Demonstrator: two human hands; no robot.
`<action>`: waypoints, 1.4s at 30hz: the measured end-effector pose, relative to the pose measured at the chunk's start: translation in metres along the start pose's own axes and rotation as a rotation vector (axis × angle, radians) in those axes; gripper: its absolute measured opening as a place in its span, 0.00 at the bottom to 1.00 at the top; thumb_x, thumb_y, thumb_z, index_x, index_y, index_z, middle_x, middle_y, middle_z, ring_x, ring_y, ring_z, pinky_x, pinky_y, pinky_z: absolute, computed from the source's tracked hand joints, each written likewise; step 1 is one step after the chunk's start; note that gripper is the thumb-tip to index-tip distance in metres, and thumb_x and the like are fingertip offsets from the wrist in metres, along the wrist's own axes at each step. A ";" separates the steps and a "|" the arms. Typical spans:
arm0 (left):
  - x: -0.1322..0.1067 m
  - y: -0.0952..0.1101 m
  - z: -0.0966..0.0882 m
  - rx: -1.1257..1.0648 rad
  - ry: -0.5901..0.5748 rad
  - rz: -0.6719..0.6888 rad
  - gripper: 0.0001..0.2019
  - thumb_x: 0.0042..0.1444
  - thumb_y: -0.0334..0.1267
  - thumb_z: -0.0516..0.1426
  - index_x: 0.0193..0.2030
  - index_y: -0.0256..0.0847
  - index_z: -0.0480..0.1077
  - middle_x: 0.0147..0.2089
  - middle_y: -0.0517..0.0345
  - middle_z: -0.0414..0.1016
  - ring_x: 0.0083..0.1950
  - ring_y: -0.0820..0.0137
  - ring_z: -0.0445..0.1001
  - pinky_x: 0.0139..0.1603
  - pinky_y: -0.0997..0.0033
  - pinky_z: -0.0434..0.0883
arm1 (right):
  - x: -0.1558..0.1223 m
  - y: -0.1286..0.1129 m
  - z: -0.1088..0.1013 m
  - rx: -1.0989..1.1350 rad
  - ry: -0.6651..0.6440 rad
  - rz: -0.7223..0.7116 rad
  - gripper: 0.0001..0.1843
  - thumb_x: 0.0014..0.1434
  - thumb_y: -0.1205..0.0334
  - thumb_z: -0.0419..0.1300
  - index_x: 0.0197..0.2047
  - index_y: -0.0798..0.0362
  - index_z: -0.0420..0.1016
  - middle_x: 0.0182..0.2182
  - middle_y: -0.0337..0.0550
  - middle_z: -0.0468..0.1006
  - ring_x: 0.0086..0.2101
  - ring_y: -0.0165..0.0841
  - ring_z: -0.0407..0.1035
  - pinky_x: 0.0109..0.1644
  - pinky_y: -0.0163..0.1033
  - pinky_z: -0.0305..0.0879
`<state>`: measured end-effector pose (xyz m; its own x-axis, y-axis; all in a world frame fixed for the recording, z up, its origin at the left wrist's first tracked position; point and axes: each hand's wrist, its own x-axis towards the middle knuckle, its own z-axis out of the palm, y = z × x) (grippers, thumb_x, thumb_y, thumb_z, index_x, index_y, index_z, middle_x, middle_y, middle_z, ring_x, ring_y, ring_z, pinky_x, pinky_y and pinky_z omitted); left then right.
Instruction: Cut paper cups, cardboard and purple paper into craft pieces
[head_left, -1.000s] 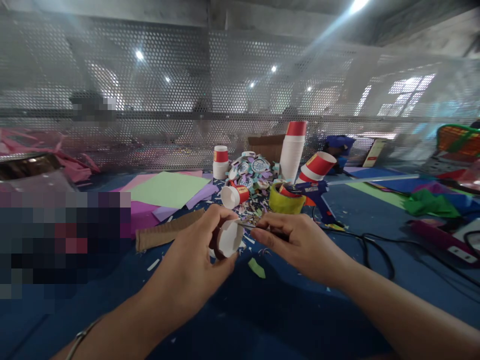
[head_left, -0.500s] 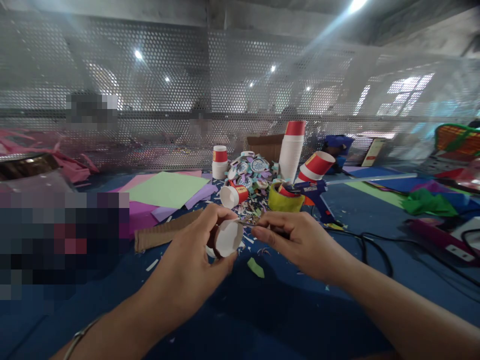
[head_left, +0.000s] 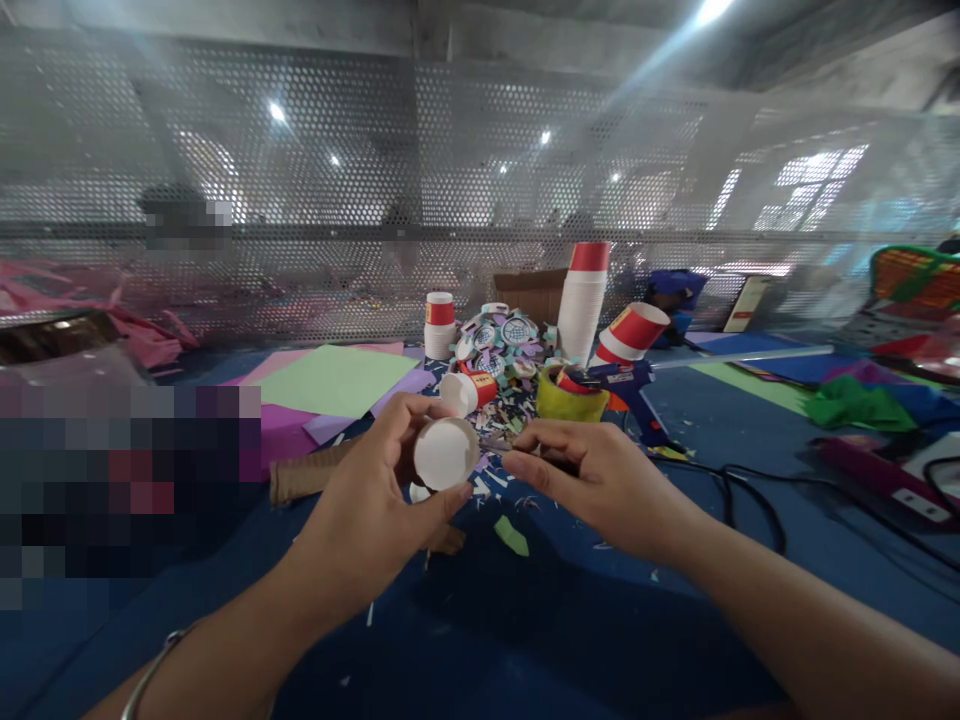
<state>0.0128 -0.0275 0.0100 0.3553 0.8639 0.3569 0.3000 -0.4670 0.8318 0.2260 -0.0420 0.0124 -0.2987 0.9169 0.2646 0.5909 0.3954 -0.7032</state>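
Edge work on a small piece, seen from above my own fingers. My left hand (head_left: 367,500) is clamped on a white round piece (head_left: 444,455), a finger over its upper edge and the thumb at its lower edge, so that the flat face turns towards me. My right hand (head_left: 592,475) is closed on a thin tool (head_left: 493,447), its tip aimed at the edge farthest from my left palm; whether tip and edge touch, and whether it is a blade or scissors, I cannot tell. The step in hand appears to be trimming. To do it well, I should hold the left fingertips behind the line of cut, rotate the piece rather than the tool, and press lightly, since thin paper is likely to buckle. The piece is plain white and nearly circular, with a narrow rim around a smooth face. Just beyond my left fingers, a red-and-white cup (head_left: 480,388) lies on its side; below the left thumb shows a brown scrap (head_left: 448,541). Nearer me than the right fingertips, a pale green scrap (head_left: 511,536) lies on the blue worktop (head_left: 600,640); beyond the right knuckles are a yellow roll (head_left: 571,405) and a glue gun (head_left: 637,395)
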 end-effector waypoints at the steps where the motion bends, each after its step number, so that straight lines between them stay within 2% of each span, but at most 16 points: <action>1: 0.000 0.000 0.000 0.011 0.012 0.008 0.19 0.52 0.31 0.62 0.48 0.47 0.61 0.40 0.62 0.73 0.39 0.71 0.73 0.38 0.72 0.72 | 0.000 0.000 0.001 -0.008 -0.008 0.000 0.17 0.65 0.49 0.54 0.31 0.52 0.70 0.22 0.34 0.64 0.24 0.27 0.56 0.26 0.35 0.51; 8: -0.002 0.002 0.004 0.097 0.089 0.043 0.20 0.52 0.31 0.62 0.48 0.48 0.61 0.40 0.62 0.73 0.38 0.71 0.74 0.37 0.73 0.72 | -0.001 0.001 0.004 -0.044 -0.037 0.007 0.19 0.65 0.47 0.53 0.30 0.52 0.68 0.23 0.35 0.65 0.24 0.28 0.58 0.27 0.37 0.51; 16: -0.007 0.003 0.009 0.198 0.142 0.091 0.18 0.53 0.33 0.62 0.48 0.50 0.61 0.40 0.63 0.73 0.38 0.71 0.76 0.36 0.75 0.74 | -0.004 -0.001 0.005 -0.006 -0.046 0.002 0.16 0.65 0.51 0.54 0.31 0.52 0.70 0.23 0.35 0.65 0.25 0.28 0.58 0.27 0.36 0.51; 24: -0.008 0.004 0.008 0.290 0.153 0.119 0.18 0.53 0.34 0.62 0.48 0.48 0.61 0.39 0.62 0.74 0.37 0.69 0.77 0.34 0.72 0.74 | -0.002 0.001 0.005 -0.010 -0.042 -0.004 0.17 0.65 0.50 0.54 0.30 0.52 0.69 0.22 0.34 0.64 0.25 0.28 0.56 0.27 0.36 0.50; 28: -0.009 0.006 0.007 0.300 0.128 0.077 0.17 0.53 0.34 0.62 0.47 0.48 0.61 0.38 0.63 0.73 0.35 0.70 0.76 0.32 0.73 0.72 | -0.001 0.003 0.006 -0.017 -0.052 -0.017 0.18 0.65 0.50 0.54 0.29 0.52 0.69 0.22 0.34 0.63 0.25 0.28 0.56 0.28 0.36 0.50; 32: -0.007 0.006 0.005 0.155 0.070 -0.041 0.19 0.51 0.34 0.63 0.47 0.48 0.60 0.38 0.64 0.72 0.35 0.70 0.74 0.32 0.74 0.71 | -0.001 0.005 0.006 -0.014 -0.073 -0.024 0.18 0.66 0.50 0.53 0.29 0.52 0.69 0.23 0.34 0.63 0.26 0.28 0.57 0.28 0.36 0.50; 37: -0.001 0.004 0.000 -0.217 -0.044 -0.195 0.22 0.47 0.33 0.66 0.45 0.45 0.61 0.38 0.65 0.69 0.35 0.74 0.69 0.31 0.78 0.69 | 0.000 0.006 0.005 0.017 -0.113 -0.001 0.19 0.66 0.49 0.53 0.30 0.52 0.70 0.23 0.34 0.64 0.25 0.28 0.57 0.28 0.36 0.50; 42: 0.001 0.006 -0.004 -0.520 -0.095 -0.370 0.26 0.44 0.30 0.68 0.47 0.44 0.61 0.37 0.66 0.68 0.36 0.76 0.68 0.32 0.81 0.69 | 0.000 0.006 0.001 0.078 -0.153 0.015 0.19 0.65 0.48 0.54 0.29 0.53 0.70 0.23 0.34 0.63 0.25 0.27 0.55 0.27 0.35 0.50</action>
<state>0.0119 -0.0284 0.0171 0.3947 0.9187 -0.0123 -0.0425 0.0316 0.9986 0.2286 -0.0396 0.0075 -0.4047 0.9013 0.1542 0.5377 0.3710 -0.7572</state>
